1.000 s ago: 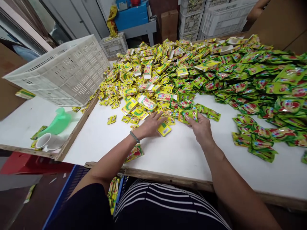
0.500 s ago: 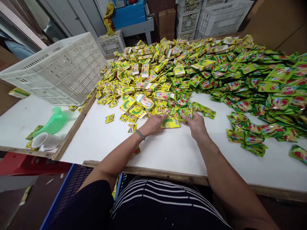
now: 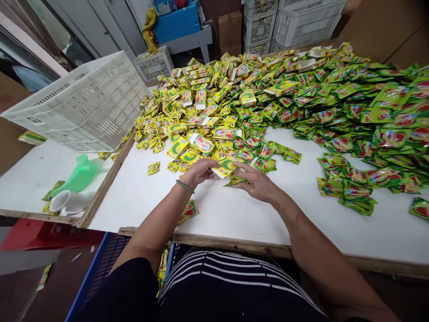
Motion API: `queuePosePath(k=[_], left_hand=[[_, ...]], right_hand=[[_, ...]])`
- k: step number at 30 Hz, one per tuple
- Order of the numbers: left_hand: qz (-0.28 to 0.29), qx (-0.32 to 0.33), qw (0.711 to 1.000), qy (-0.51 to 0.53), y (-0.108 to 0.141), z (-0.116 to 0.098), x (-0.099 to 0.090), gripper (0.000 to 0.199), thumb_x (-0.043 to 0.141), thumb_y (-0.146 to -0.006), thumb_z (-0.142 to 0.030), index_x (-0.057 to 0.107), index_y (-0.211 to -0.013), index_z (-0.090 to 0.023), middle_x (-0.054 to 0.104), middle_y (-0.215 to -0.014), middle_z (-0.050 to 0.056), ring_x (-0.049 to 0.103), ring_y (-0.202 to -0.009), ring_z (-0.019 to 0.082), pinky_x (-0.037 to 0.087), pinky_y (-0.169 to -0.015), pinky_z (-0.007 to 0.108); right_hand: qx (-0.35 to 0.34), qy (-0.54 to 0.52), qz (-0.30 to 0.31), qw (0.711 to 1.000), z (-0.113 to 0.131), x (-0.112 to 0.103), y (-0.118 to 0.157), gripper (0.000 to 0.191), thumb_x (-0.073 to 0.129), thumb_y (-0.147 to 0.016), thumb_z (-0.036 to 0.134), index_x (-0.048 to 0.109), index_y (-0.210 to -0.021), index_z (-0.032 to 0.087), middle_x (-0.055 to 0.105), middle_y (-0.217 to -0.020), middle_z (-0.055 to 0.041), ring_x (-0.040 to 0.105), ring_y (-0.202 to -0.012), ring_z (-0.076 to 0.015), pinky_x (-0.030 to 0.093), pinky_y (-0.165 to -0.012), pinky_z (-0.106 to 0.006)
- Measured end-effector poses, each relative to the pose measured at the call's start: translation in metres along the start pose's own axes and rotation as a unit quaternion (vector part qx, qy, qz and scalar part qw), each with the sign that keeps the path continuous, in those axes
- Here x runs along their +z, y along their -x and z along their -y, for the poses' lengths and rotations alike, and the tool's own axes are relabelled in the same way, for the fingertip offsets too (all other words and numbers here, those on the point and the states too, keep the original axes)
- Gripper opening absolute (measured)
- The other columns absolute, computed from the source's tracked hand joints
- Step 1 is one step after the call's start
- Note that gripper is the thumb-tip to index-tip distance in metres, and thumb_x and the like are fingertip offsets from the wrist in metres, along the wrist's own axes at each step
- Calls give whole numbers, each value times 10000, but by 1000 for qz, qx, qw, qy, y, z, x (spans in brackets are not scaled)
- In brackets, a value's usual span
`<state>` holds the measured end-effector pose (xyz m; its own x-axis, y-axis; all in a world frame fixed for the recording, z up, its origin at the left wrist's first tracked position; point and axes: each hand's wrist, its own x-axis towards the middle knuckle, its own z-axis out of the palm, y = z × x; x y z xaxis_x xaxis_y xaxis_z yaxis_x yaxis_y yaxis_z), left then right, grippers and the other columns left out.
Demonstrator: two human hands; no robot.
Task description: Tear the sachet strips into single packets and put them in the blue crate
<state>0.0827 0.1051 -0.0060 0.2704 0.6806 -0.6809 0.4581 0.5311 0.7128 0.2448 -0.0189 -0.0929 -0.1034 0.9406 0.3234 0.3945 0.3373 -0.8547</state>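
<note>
Evidently mid-handling, pinching a yellow box [image 3: 224, 167] above the bench [image 3: 134, 201] in the closed left hand [image 3: 200, 171] and holding a green packet [image 3: 235, 181] in the part-curled right hand [image 3: 260, 184], calling for light, steady pressure

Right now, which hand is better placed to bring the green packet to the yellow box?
Probably the right hand: the green packet is at its fingers, close to the yellow box. The left hand grips the box's left end.

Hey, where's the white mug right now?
In the head view, the white mug is at the far left, lying on its side just below the green plastic scoop.
</note>
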Motion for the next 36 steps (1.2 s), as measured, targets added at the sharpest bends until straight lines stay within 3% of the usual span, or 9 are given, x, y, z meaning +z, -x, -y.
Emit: queuePosePath(k=[5,9,11,16,19,22,27,32,36], left_hand=[[2,28,999,-40,16,-3,5,252,653,-770,-355,604,-654,-137,575,-549,20,461,-434,75,353,-465,224],[-91,100,984,-112,18,8,9,458,510,-861,-544,569,-628,-155,595,-649,35,531,-554,108,420,-581,258],[-110,153,974,-122,16,17,12,454,517,-847,-602,560,-717,-170,627,-751,32,583,-684,130,456,-683,267],[25,223,973,-47,13,38,16,576,765,-652,-580,516,-990,-186,638,-781,-4,617,-769,149,471,-733,270],[-8,242,967,-82,15,45,14,536,810,-620,-522,562,-947,-178,586,-672,-36,603,-731,147,457,-690,246],[18,237,962,-133,18,47,11,465,776,-664,-519,621,-934,-173,582,-657,-31,601,-745,153,448,-675,237],[49,236,967,-79,16,49,9,513,720,-699,-594,641,-947,-152,657,-809,17,594,-751,139,458,-709,249],[71,230,968,-72,15,52,7,497,747,-688,-579,663,-910,-143,661,-823,19,564,-699,103,429,-664,225],[102,202,974,-26,16,54,14,498,785,-665,-545,659,-923,-138,682,-838,23,599,-719,107,452,-676,224]], right_hand=[[21,-4,-112,993,9,1,-3,274,533,-894,321,672,-1116,243,658,-1277,-86,615,-1179,-281,494,-1009,-453],[149,-78,-165,972,14,1,-7,326,628,-818,513,676,-982,235,727,-881,-53,678,-822,-258,553,-778,-398],[190,-165,-185,950,13,4,-9,391,667,-767,563,669,-959,223,720,-870,-40,661,-793,-233,546,-730,-365],[241,-348,-193,885,6,8,-13,499,707,-706,580,650,-1043,218,718,-988,-42,638,-785,-186,505,-587,-274],[236,-333,-234,882,4,1,-14,466,730,-692,557,652,-992,210,709,-993,-38,617,-782,-170,482,-577,-257],[213,-286,-299,885,2,-10,-15,456,697,-725,574,649,-1004,218,705,-1005,-37,624,-835,-187,505,-657,-291],[242,-133,-216,937,-4,-23,-13,469,761,-638,590,686,-890,202,703,-911,-56,621,-952,-286,499,-833,-403],[237,-66,-144,958,-6,-24,-10,423,719,-667,615,606,-647,208,595,-677,-7,565,-728,-210,466,-701,-341],[251,-75,-217,940,-3,-9,-13,434,713,-664,612,651,-781,199,554,-630,18,477,-582,-151,403,-582,-305]])
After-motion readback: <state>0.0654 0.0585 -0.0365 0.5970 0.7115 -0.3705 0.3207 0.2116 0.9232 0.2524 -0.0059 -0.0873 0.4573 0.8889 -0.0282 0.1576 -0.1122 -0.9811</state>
